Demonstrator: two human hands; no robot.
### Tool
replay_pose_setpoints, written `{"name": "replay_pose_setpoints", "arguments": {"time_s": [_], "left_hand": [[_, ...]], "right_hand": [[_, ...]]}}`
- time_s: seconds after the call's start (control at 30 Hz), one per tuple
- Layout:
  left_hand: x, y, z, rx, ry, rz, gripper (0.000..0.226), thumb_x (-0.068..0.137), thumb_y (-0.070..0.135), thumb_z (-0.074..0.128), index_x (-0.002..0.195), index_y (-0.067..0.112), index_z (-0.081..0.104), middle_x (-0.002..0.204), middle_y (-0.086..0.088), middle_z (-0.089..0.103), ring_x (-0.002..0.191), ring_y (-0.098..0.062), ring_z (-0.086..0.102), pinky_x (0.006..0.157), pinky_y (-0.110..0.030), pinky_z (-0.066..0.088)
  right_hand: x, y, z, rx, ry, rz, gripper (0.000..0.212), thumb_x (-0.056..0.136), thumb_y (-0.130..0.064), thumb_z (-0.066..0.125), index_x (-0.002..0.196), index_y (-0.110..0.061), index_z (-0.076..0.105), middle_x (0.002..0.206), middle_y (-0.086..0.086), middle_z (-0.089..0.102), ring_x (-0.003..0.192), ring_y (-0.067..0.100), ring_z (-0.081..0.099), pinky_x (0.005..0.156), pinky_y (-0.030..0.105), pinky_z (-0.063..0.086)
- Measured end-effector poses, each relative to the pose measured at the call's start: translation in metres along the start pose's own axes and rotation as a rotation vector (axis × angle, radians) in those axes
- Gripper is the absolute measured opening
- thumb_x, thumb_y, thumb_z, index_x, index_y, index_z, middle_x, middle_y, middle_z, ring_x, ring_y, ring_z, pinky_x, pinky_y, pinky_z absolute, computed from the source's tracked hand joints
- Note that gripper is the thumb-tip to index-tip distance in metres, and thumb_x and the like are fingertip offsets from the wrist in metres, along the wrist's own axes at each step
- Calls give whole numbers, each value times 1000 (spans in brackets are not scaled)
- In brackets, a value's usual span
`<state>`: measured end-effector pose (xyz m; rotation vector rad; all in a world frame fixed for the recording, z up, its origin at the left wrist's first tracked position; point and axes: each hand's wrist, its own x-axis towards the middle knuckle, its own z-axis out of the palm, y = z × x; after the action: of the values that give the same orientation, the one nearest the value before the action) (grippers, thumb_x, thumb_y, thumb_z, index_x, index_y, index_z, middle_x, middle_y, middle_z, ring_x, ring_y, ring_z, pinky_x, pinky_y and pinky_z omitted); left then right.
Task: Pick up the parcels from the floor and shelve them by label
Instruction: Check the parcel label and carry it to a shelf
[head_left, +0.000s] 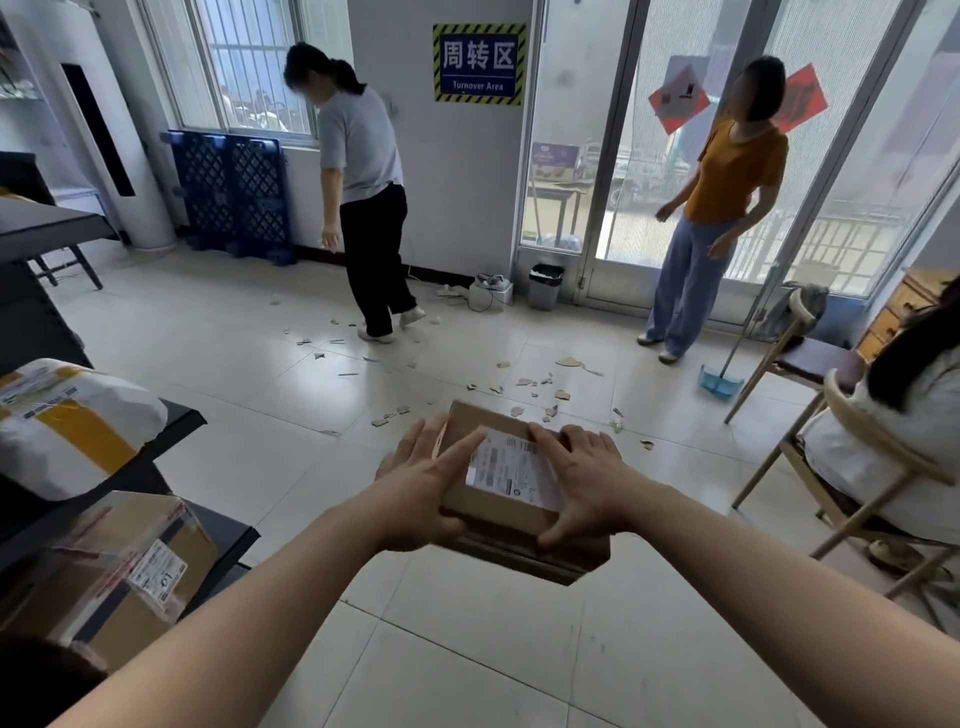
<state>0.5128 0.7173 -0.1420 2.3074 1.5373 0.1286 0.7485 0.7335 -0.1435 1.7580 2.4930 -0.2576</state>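
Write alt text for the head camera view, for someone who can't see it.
Both hands, left hand and right hand, hold a labelled cardboard parcel above a tiled floor strewn with broken fragments. Shelves on the left hold other parcels; two people stand beyond.

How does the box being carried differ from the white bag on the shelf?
The cardboard box is brown, flat-sided and held in both hands; the white bag is soft, rounded, yellow-striped and rests on the shelf. Both carry printed labels.

Brown parcel, white label; blue sign, yellow-black border.
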Motion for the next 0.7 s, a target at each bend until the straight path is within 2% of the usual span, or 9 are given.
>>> {"name": "replay_pose_setpoints", "arguments": {"time_s": [0.13, 0.27, 0.43, 0.57, 0.63, 0.7], "left_hand": [[-5, 15, 16, -327, 247, -145, 101, 85, 34, 65, 140, 53, -17, 156, 3, -21, 148, -30, 0, 115, -55, 23], [-13, 37, 28, -574, 209, -192, 92, 94, 33, 51, 137, 53, -27, 156, -12, -26, 146, -33, 17, 114, -44, 23], [-12, 47, 38, -714, 214, -149, 82, 99, 27, 42, 138, 54, -25, 157, -11, -25, 148, -27, 9, 115, -38, 18], [-7, 41, 39, -774, 291, -101, 74, 100, 24, 37, 132, 59, -19, 155, -1, -32, 149, -20, -1, 116, -35, 12], [-5, 36, 37, -793, 309, -101, 72, 101, 25, 37, 126, 67, -16, 155, 2, -30, 148, -19, -3, 119, -41, 14], [-2, 31, 32, -822, 304, -108, 71, 101, 27, 36, 121, 75, -12, 156, 5, -28, 148, -19, -6, 118, -50, 19]], "right_hand": [[1, -2, -1, 110, 43, 184, 133, 47, -77, 68, 147, -33, -7, 138, 17, 30, 128, 37, 31, 110, 54, 24], [1, -6, -5, 282, 43, 286, 129, 45, -81, 68, 145, -42, -5, 138, 16, 29, 129, 39, 28, 105, 55, 31], [2, -11, -5, 447, 18, 330, 124, 46, -81, 68, 143, -49, -1, 133, 13, 29, 128, 38, 26, 106, 53, 32], [-4, -13, -10, 673, 4, 311, 120, 48, -75, 73, 145, -47, 7, 129, 10, 27, 124, 38, 36, 106, 50, 39], [-7, -14, -12, 706, -3, 279, 118, 49, -75, 70, 145, -48, 8, 126, 7, 27, 122, 36, 39, 105, 46, 41], [-11, -14, -14, 716, 0, 244, 107, 60, -71, 68, 146, -48, 9, 129, 5, 26, 123, 33, 39, 104, 42, 41]]}}
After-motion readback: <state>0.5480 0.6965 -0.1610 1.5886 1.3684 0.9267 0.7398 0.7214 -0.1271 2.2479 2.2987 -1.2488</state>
